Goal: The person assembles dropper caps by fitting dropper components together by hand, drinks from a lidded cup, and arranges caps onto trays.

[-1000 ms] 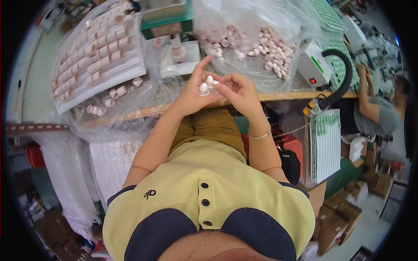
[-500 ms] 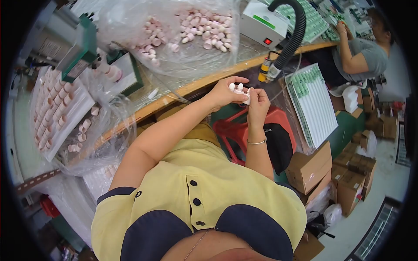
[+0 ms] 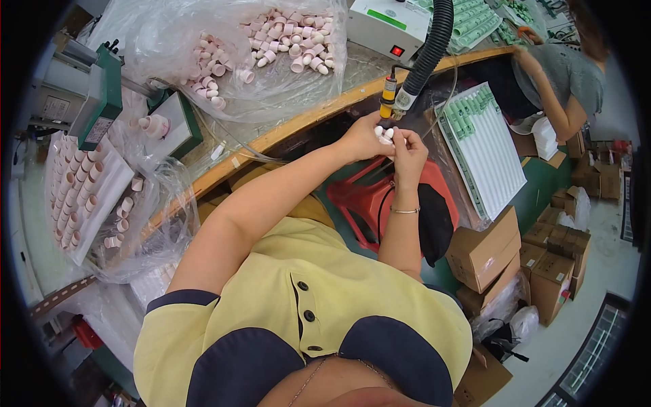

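Several small white round-tipped pieces [image 3: 384, 134] are held between my two hands, just below a yellow-and-black cylinder and the end of a black hose. My left hand [image 3: 364, 140] is closed around them, thumb side toward the right. From the other side my right hand [image 3: 409, 157] pinches at the same pieces with thumb and fingers. Exactly how the pieces sit in the fingers is hidden. The yellow-and-black cylinder [image 3: 388, 98] and the hose nozzle [image 3: 405, 102] hang at the bench edge, very close to my fingertips.
Pale pink cups with white tips [image 3: 291, 41] lie on plastic film. More pink cups [image 3: 78, 183] stand in a tray at left, beside a green-grey machine [image 3: 102, 102]. A red stool [image 3: 356, 203], cartons [image 3: 483, 251], a white tray with green strips [image 3: 485, 152] and a co-worker [image 3: 566, 81] are at right.
Both hands have moved with the white pieces up to the yellow cylinder and hose nozzle. The whole view has shifted slightly. The co-worker's near arm has lowered.
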A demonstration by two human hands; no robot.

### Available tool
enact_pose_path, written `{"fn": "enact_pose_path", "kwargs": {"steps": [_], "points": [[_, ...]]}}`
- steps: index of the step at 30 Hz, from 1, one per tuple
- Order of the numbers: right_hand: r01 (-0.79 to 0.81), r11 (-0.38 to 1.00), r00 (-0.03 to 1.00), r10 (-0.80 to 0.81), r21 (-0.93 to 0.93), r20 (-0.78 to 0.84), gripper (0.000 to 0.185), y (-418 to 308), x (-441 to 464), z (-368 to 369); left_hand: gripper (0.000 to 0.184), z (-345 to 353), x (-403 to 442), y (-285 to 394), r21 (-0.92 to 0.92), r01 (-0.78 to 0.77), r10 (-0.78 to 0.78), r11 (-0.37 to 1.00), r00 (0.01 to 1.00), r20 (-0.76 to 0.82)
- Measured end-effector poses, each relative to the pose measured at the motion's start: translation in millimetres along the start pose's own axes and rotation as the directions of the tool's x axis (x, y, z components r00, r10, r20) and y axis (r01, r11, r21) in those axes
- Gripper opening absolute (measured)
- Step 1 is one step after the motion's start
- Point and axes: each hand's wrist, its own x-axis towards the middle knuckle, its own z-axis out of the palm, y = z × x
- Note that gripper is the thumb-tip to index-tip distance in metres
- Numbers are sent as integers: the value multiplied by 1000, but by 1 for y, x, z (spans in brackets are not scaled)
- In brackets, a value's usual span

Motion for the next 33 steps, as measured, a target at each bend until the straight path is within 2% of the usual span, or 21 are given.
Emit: {"fn": "enact_pose_path", "kwargs": {"steps": [3, 5, 7, 9, 11, 12, 14, 15, 16, 18, 19, 20, 22, 23, 24, 25, 26, 28, 30, 31, 33], "points": [[-55, 998, 997, 56, -44, 43, 15, -16, -1, 7, 64, -8, 5, -7, -10, -4, 4, 1000, 1000, -21], [137, 984, 986, -125, -111, 111, 15, -29, -7, 15, 64, -15, 6, -15, -10, -44, 44, 999, 998, -42], [161, 978, 981, -143, -132, 133, 15, -23, -7, 18, 70, -26, -10, 17, 83, -1, -6, 997, 997, 81], [186, 971, 974, -162, -152, 155, 15, -22, -7, 24, 73, -30, -17, 19, 48, 0, -4, 999, 998, 66], [-235, 938, 972, 221, 253, 85, 17, -27, -11, 35, 76, -36, -26, 23, 13, 2, -3, 1000, 999, 49], [-238, 939, 971, 221, 249, 95, 17, -32, -13, 38, 77, -41, -33, 26, -11, 16, -15, 1000, 997, 80], [-378, 809, 926, 344, 450, 159, 18, -39, -15, 44, 78, -48, -46, 25, -40, 27, -23, 999, 996, 92], [-337, 842, 942, 304, 421, 144, 24, -32, -13, 47, 77, -52, -54, 22, -104, 8, 1, 995, 996, 88], [-415, 807, 909, 380, 420, 169, 36, -33, -16, 52, 76, -60, -68, 21, -166, -12, 22, 986, 998, 64], [-522, 703, 848, 368, 482, 382, 46, -43, -28, 61, 67, -83, -112, 23, -236, -15, 19, 972, 1000, 13], [-525, 730, 844, 380, 437, 379, 47, -48, -35, 70, 63, -98, -142, 30, -218, -9, 6, 976, 1000, -15], [-528, 756, 838, 387, 388, 386, 49, -52, -41, 79, 59, -113, -175, 34, -199, -2, -9, 980, 998, -55], [-329, 933, 893, 256, 148, 371, 45, -55, -53, 95, 47, -140, -246, 21, -208, -3, -41, 978, 977, -207], [-61, 998, 924, 47, 25, 380, 31, -57, -58, 100, 45, -151, -287, 19, -176, -15, -42, 984, 948, -314], [229, 971, 900, -182, -74, 397, 19, -60, -61, 108, 42, -162, -329, 18, -143, -21, -38, 990, 915, -401], [302, 953, 886, -273, -20, 374, 10, -67, -65, 120, 41, -171, -373, 14, -29, 43, -52, 999, 839, -542], [375, 927, 872, -363, 30, 329, 28, -75, -66, 130, 40, -178, -415, 10, 75, 127, -46, 989, 752, -658], [607, 760, 783, -522, -234, 338, 52, -92, -54, 142, 38, -185, -492, 7, -48, 304, -193, 952, 470, -861], [606, 752, 789, -526, -259, 318, 38, -91, -33, 150, 38, -190, -561, -18, -45, 493, -159, 869, 192, -968], [629, 716, 770, -520, -302, 370, 32, -95, -28, 158, 38, -192, -582, -31, -62, 487, -163, 871, 166, -973], [664, 673, 737, -513, -327, 440, 28, -97, -18, 177, 41, -199, -616, -54, -178, 562, -221, 808, 10, -975]]}}
